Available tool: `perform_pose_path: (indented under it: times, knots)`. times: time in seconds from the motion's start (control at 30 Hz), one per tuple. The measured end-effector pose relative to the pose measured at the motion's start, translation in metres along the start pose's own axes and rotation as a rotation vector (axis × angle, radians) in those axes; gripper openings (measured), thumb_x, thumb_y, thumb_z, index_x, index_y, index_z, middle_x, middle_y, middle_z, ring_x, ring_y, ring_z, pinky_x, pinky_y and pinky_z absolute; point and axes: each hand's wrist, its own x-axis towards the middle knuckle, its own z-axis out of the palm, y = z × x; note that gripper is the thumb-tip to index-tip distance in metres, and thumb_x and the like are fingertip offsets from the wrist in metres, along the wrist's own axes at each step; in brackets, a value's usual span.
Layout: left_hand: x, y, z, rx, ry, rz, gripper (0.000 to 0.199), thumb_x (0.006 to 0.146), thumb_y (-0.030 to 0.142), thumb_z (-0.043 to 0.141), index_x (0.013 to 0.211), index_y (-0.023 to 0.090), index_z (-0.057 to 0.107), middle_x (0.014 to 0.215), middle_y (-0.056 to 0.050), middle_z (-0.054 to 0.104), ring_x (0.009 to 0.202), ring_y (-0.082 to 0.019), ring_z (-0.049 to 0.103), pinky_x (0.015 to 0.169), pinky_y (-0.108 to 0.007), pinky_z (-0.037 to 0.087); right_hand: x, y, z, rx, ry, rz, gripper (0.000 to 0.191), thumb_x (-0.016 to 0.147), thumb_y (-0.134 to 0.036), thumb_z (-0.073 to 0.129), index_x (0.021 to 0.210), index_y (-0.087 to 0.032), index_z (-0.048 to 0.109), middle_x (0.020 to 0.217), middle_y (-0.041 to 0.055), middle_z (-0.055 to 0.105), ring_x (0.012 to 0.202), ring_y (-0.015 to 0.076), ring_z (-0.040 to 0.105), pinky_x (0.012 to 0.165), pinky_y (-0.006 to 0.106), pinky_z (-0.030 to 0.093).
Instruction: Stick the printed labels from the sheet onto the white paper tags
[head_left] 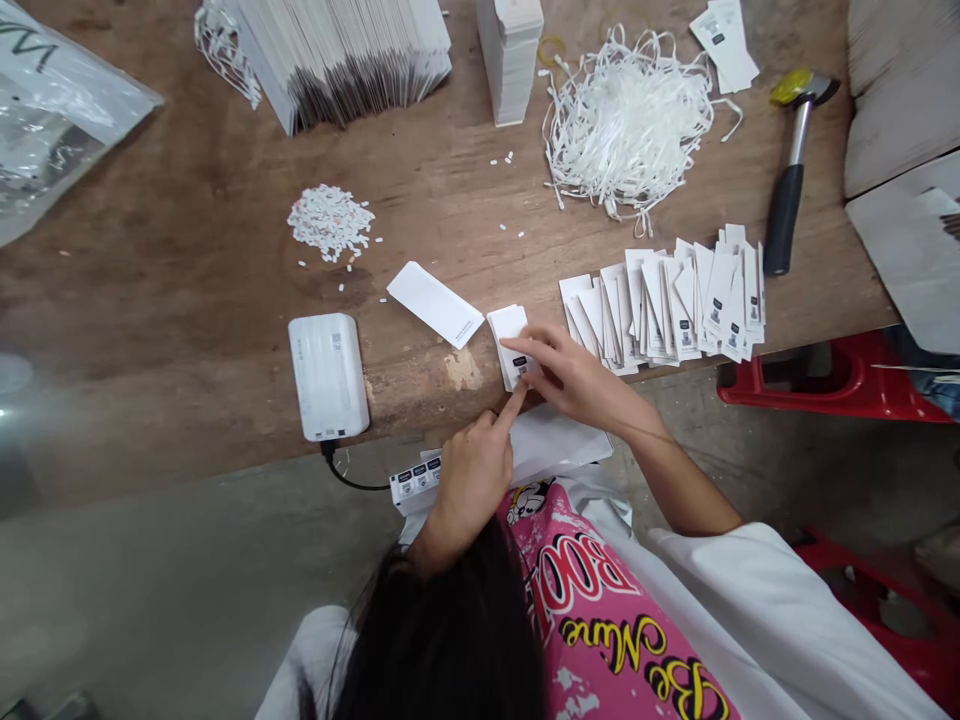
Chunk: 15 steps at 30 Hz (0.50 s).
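Observation:
A small stack of white tags (507,325) lies near the table's front edge, the top one bearing a black label and a printed code. My right hand (574,372) rests over its right side, fingers apart, index and thumb touching it. From below, my left hand (474,468) presses its stretched index fingertip to the label's lower end. The other left fingers are curled and mostly hidden. A strip of black-and-white stickers (414,478) runs beside and behind my left hand; whether it is held there, I cannot tell. Further left lies another stack of blank-looking tags (435,303).
Labelled tags (660,305) lie overlapped along the right front edge, beside a hammer (789,180). Behind are a heap of white strings (630,125), upright card stacks (360,60) and small white pieces (330,222). A white device (328,375) with a black cable sits left.

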Motion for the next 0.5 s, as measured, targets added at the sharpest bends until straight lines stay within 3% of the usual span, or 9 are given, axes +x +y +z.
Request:
perform_pose_path:
  times: [0.1,0.17,0.27,0.5]
  knots:
    - [0.001,0.000,0.001,-0.006,0.012,-0.006,0.075,0.089,0.014,0.044,0.151,0.039,0.010,0.089,-0.002,0.064,0.075,-0.021,0.066,0.067,-0.030,0.050,-0.010,-0.005,0.002,-0.043,0.150,0.015,0.056,0.090,-0.011,0.049,0.143,-0.027,0.036,0.139,0.0139,0.041,0.112,0.0234,0.055,0.092,0.043,0.052]
    - [0.002,-0.002,0.002,-0.043,0.007,-0.005,0.073,0.089,0.014,0.043,0.151,0.038,0.013,0.091,-0.003,0.065,0.077,-0.021,0.067,0.069,-0.030,0.050,-0.017,-0.007,0.008,-0.087,0.207,-0.047,0.053,0.090,-0.013,0.051,0.140,-0.026,0.040,0.136,0.0139,0.048,0.119,0.0265,0.053,0.096,0.048,0.050]
    - [-0.002,-0.006,0.005,-0.189,0.010,0.023,0.068,0.090,0.016,0.043,0.151,0.032,0.017,0.102,-0.004,0.068,0.087,-0.022,0.067,0.076,-0.031,0.050,-0.027,-0.005,0.023,-0.160,0.183,-0.149,0.045,0.090,-0.014,0.054,0.135,-0.021,0.048,0.127,0.0133,0.060,0.124,0.0275,0.051,0.101,0.050,0.048]
    - [-0.018,-0.015,0.011,-0.411,0.050,-0.028,0.075,0.089,0.018,0.045,0.148,0.026,0.000,0.101,-0.002,0.069,0.085,-0.020,0.068,0.071,-0.029,0.050,-0.040,0.011,0.042,-0.212,0.230,-0.209,0.043,0.093,-0.009,0.049,0.134,-0.022,0.052,0.130,0.0104,0.062,0.131,0.0236,0.048,0.101,0.048,0.048]
